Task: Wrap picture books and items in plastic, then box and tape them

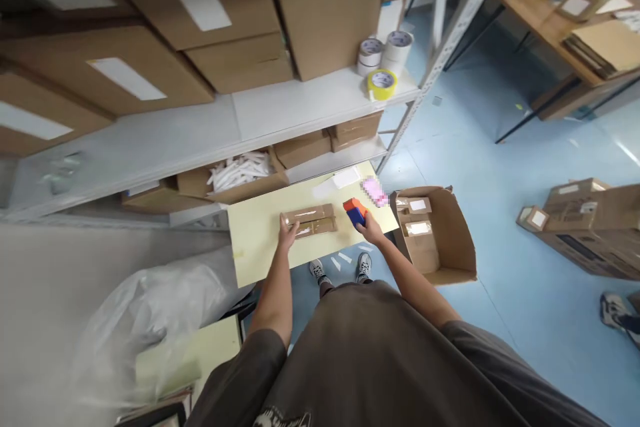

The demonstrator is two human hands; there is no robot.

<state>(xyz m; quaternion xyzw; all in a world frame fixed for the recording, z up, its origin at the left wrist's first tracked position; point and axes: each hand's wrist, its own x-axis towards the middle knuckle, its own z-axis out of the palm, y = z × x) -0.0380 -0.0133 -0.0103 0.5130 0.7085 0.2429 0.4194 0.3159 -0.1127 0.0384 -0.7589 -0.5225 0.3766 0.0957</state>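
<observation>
A flat brown cardboard parcel (313,220) lies on a pale yellow table (255,247). My left hand (287,232) rests on its left end, fingers curled over the edge. My right hand (369,228) grips an orange and blue tape dispenser (355,211) just right of the parcel, low over the table. A blurred pink object (375,191) and a white slip (346,177) lie at the table's far right.
An open cardboard box (440,240) with small parcels stands on the blue floor at the right. Grey shelves (210,127) behind hold cartons and tape rolls (383,83). A clear plastic bag (150,320) sits at the left. Another person's shoe (620,313) shows at far right.
</observation>
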